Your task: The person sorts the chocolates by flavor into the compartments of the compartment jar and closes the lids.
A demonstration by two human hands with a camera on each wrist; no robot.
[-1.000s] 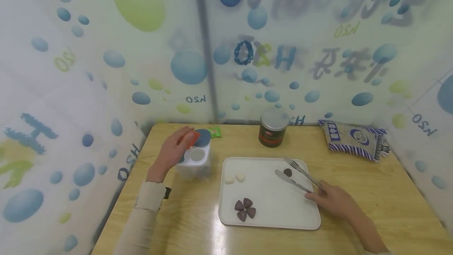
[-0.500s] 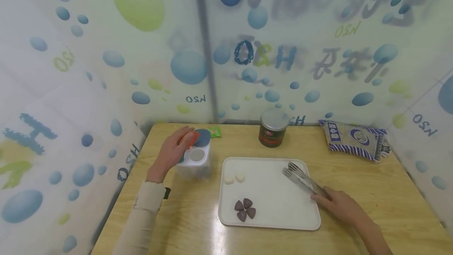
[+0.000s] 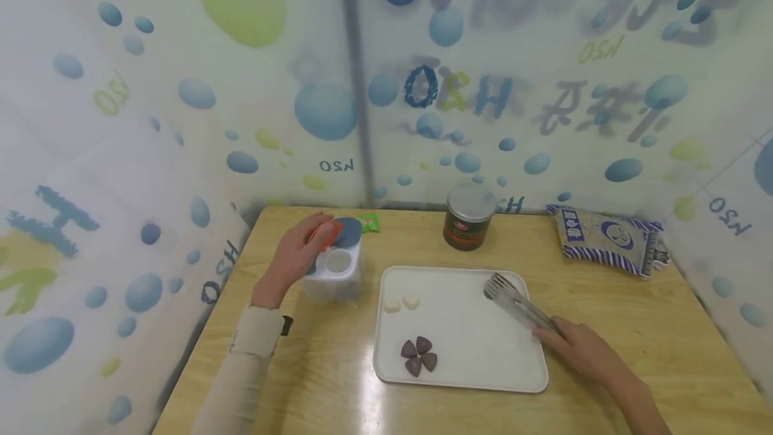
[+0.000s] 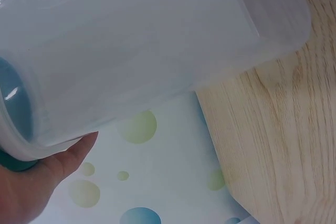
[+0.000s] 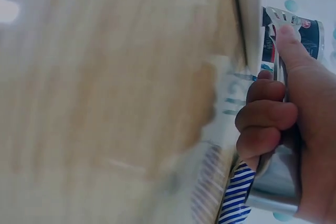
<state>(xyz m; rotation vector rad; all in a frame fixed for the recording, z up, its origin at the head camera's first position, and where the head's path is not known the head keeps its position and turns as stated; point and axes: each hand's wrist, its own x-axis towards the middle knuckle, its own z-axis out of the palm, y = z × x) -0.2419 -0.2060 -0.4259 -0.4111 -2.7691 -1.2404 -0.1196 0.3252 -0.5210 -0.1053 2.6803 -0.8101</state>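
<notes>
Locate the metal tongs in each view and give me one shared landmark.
Head: the metal tongs are right of centre, their tips over the white tray.
Left wrist: the tongs are not in it.
Right wrist: along the right side, held in the right hand, tips in front of the dark can.
Shared landmark: the wooden table, in all three views.

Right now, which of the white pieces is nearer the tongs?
The right white piece; the left white piece lies farther from the tongs, closer to the tray's left rim.
</notes>
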